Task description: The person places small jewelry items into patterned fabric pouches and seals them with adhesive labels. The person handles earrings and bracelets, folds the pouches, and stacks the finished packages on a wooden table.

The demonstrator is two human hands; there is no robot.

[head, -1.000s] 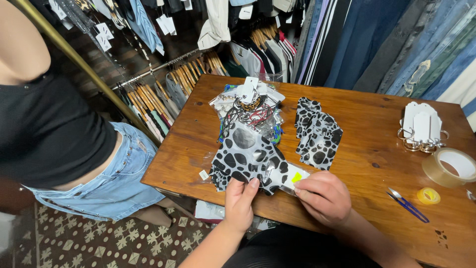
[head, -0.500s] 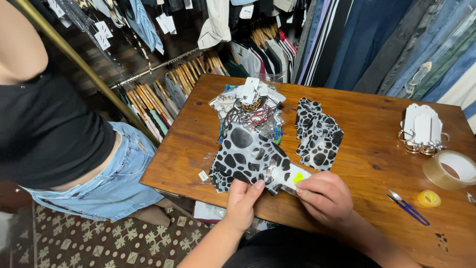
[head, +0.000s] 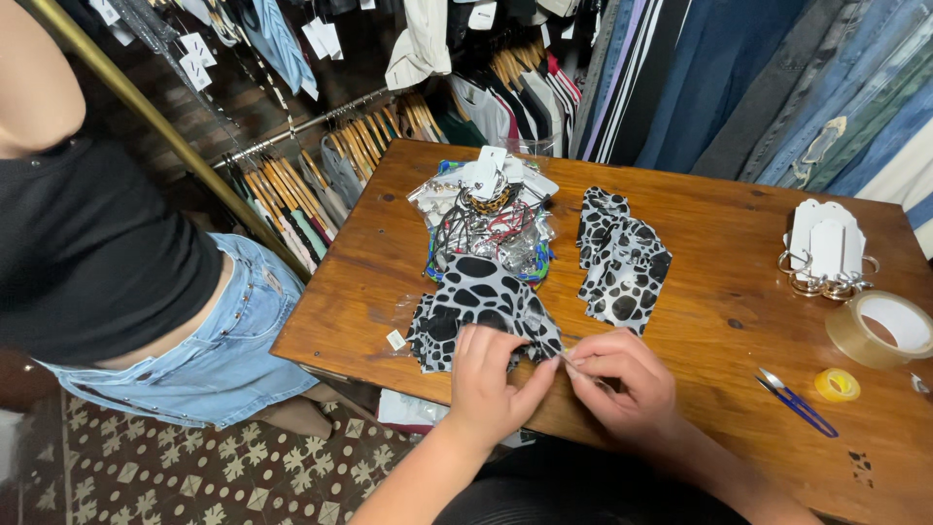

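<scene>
At near edge of the wooden table [head: 739,282], left hand [head: 486,374] presses flat on the black-and-white spotted cloth piece [head: 476,301]; right hand [head: 622,384] pinches its corner. Tagging step seems underway; next needs steady fingertip grip.

Both forearms are bare, no sleeves, rings or watch on the left hand [head: 489,381] or right hand [head: 622,387].

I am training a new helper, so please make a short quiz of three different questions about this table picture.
1. True or false: the left hand rests on the spotted cloth.
2. Which lies nearest the blue snips? A) tape roll B) yellow disc C) white tags
3. What floor does the standing person stand on?

Key: 1 true; 2 B; 3 patterned tiles.
</scene>
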